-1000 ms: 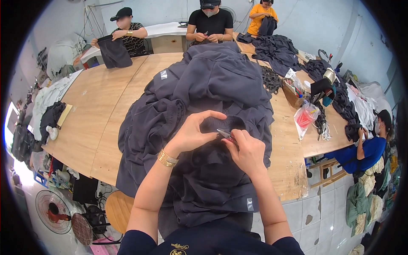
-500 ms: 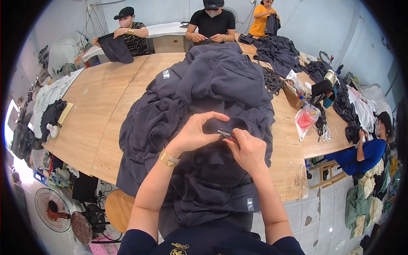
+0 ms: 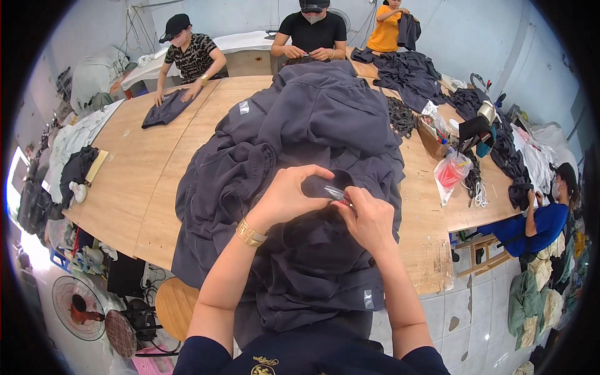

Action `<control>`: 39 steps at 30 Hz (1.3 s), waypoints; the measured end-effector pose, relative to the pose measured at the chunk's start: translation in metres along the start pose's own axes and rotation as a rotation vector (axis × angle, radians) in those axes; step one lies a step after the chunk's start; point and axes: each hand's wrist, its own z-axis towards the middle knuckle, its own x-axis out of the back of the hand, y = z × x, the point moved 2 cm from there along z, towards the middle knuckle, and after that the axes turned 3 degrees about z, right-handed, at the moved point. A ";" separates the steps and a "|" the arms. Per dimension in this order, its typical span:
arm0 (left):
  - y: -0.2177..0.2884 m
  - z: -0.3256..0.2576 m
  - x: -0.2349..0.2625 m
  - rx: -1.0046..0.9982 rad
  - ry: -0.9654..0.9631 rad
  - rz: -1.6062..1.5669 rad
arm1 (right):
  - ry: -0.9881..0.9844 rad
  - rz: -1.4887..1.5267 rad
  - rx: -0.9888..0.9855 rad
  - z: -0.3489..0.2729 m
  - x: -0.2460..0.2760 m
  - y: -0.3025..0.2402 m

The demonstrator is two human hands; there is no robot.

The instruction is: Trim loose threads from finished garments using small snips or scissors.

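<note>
A big heap of dark grey garments covers the middle of the table and hangs over its near edge. My left hand is curved round a piece of dark garment, thumb and forefinger gripping its gathered edge. My right hand is closed around small thread snips with red on the handle and metal blades. The blades point left, between my two hands, close against the cloth. Exactly what the tips touch is too small to tell. A gold bracelet circles my left wrist.
Light wooden table around the heap. Across it, one person flattens a dark garment; others handle cloth farther back and at right. A box of tools and a plastic bag with something red stand right. A fan and round stool are lower left.
The snips in my right hand have turned slightly and their blades show more plainly. The person at far left has lowered a raised garment onto the table.
</note>
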 end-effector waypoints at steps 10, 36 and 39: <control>-0.003 -0.002 0.008 -0.095 -0.061 -0.187 | 0.044 0.348 -0.175 0.000 0.000 0.008; -0.016 -0.008 0.014 -0.041 -0.237 -0.527 | -0.064 0.322 -0.030 0.007 0.001 0.014; -0.018 -0.008 0.014 -0.031 -0.219 -0.541 | -0.062 0.322 0.014 0.008 0.002 0.014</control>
